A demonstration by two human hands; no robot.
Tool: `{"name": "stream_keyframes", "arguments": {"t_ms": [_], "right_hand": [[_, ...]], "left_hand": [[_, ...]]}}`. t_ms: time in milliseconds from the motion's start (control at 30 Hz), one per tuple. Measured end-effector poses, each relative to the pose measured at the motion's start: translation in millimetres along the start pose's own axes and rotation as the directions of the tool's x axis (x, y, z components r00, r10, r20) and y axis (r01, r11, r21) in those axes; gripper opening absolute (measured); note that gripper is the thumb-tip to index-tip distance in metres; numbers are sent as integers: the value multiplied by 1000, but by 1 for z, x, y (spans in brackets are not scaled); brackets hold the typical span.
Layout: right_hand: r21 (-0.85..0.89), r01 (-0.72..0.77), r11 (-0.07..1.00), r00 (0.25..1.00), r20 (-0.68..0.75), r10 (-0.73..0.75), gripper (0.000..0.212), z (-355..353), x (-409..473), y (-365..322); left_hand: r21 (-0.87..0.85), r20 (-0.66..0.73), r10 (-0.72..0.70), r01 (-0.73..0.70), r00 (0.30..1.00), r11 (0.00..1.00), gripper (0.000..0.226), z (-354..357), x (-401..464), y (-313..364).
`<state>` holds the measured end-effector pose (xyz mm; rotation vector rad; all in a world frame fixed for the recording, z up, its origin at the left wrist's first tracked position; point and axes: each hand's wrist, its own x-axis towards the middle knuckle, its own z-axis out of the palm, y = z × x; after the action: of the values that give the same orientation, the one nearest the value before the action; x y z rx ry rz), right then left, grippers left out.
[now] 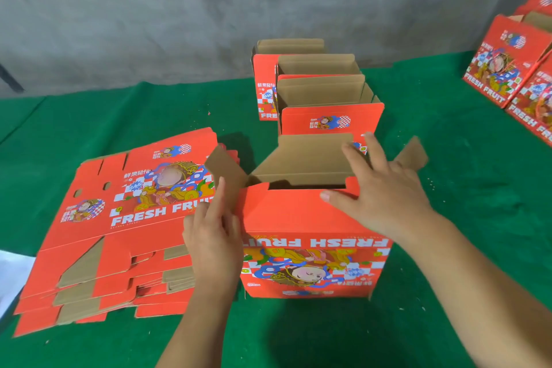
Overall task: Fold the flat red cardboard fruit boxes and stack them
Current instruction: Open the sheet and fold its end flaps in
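A red fruit box (313,266) stands upside down in front of me, its print inverted and its brown flaps spread open on top. My left hand (213,236) lies against the box's left side, with straight fingers touching the left brown flap (224,170). My right hand (379,191) presses with spread fingers on the near red flap (286,206) at the top right. A pile of flat red boxes (119,233) lies to the left. Behind the box stands a row of folded boxes (322,92), nested one behind another.
Green cloth (463,188) covers the table. More red fruit boxes (513,75) lean at the far right edge. A grey wall (209,9) rises behind the table. Something white (12,278) shows at the left edge.
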<state>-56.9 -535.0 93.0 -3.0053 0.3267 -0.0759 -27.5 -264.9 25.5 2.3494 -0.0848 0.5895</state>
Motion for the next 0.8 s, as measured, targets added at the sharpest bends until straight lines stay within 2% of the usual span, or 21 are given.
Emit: {"name": "stream_keyframes", "arguments": {"t_ms": [67,167,200,267,333,400,467,500,533,567,600,633,700,800], "right_hand": [[114,-77,990,996,49,71,108,0,5,16],[39,-122,992,992,46,120,105,19,0,24],[40,-130,991,992,10,130,104,28,-4,24],[80,-138,987,984,-100,145,102,36,-8,22],[107,-67,992,957,-273,94,81,36,-7,19],[64,92,994,919,-391,-60,48,33,-8,10],[17,269,963,890,-387,-242,38,33,-10,0],[-7,313,950,882,-369,-293,47,35,-11,-3],[-38,309,950,887,-348,-302,69,37,-9,-6],[-51,289,956,904,-314,-290,89,39,-6,-7],[-56,262,964,922,-279,-267,101,38,-4,-8],[-62,242,968,939,-238,-249,104,38,-3,-9],[-85,210,974,957,-189,-222,97,41,-2,-10],[-79,151,985,953,-252,-166,96,40,-6,-11]], "left_hand": [[38,-42,3,-2,999,999,53,0,-2,0],[30,-40,1,0,999,1000,50,5,-4,5],[-21,-35,17,-18,999,1000,53,6,-4,7],[-259,14,29,-25,999,966,65,7,-1,9],[-450,100,-18,62,995,891,73,8,3,8],[-459,136,-25,85,990,884,81,8,7,7],[-429,158,12,58,987,901,74,8,10,8],[-391,163,37,30,986,920,67,9,10,6],[-332,157,75,-19,985,943,63,8,10,6],[-284,161,109,-60,981,957,62,7,10,6],[-271,176,125,-74,976,960,61,6,10,5],[-303,208,113,-46,971,952,59,3,10,5],[-367,263,81,22,961,930,54,-4,16,6],[-343,274,87,13,958,939,27,-6,29,8]]}}
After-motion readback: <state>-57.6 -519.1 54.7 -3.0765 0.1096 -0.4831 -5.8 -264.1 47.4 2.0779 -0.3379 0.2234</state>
